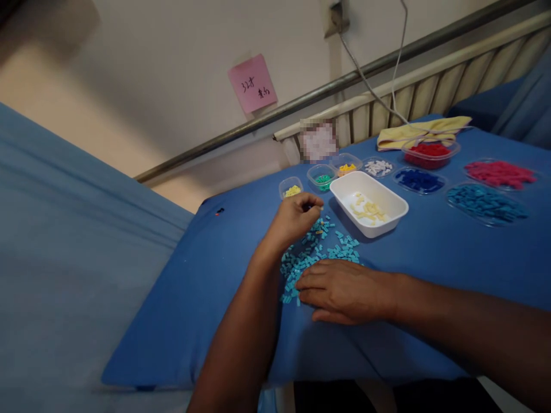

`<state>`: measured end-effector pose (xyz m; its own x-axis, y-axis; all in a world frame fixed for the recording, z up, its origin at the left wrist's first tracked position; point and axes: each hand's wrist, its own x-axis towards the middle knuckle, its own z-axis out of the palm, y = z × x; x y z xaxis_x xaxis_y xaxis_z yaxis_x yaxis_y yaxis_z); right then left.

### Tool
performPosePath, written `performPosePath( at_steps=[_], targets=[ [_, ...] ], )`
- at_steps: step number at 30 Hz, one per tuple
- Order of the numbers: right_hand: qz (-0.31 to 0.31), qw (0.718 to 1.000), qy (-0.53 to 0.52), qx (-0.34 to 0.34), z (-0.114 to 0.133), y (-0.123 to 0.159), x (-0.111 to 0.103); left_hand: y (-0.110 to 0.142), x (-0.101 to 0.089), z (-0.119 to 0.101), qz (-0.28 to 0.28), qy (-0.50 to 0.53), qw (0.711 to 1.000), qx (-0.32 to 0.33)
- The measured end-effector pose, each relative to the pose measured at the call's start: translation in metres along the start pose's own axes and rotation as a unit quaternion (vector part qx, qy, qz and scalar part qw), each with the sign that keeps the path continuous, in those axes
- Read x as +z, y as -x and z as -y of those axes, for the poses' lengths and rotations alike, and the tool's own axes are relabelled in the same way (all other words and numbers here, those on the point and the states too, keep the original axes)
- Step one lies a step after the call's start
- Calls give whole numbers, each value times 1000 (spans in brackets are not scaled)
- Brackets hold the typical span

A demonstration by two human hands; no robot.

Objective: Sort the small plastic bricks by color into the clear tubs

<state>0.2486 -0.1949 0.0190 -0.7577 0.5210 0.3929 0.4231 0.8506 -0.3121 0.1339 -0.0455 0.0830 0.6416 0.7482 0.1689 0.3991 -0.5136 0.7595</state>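
Note:
A spread of small turquoise pieces [301, 261] lies on the blue sheet between my hands. My left hand [297, 219] hovers over the far side of this spread, thumb and forefinger pinched together. A tiny pale spot shows at the fingertips, too small to name. On the near edge of the turquoise pieces rests my right hand [344, 289], its fingers stretched out flat. Just beyond the hands stands a white plastic tray [390, 226] holding several pale yellow pieces [368, 211]. A few orange-yellow bits [319, 232] show among the turquoise ones.
Clear tubs hold yellow pieces [293, 191], green pieces [322, 180], orange pieces [346, 169], white pieces [379, 167], dark blue pieces [418, 180], red pieces [429, 154], pink pieces [499, 174] and teal pieces [486, 202]. A yellow cloth [394, 137] lies behind, near a cable [368, 86].

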Motion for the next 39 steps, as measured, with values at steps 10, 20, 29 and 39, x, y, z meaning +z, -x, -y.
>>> performPosePath(
  at_steps=[10, 20, 29, 39],
  targets=[
    [-3, 1000, 20, 3, -2, 0, -1, -22, 16, -13, 21, -180, 981, 74],
    [-5, 1000, 22, 4, -2, 1, -1, 4, 17, 18, 109, -334, 936, 12],
    [3, 1000, 18, -2, -3, 3, 0, 17, -13, 56, -26, -52, 996, -74],
    [8, 1000, -3, 8, -1, 4, -2, 32, -17, 69, 1, -199, 980, 5]
  ],
)
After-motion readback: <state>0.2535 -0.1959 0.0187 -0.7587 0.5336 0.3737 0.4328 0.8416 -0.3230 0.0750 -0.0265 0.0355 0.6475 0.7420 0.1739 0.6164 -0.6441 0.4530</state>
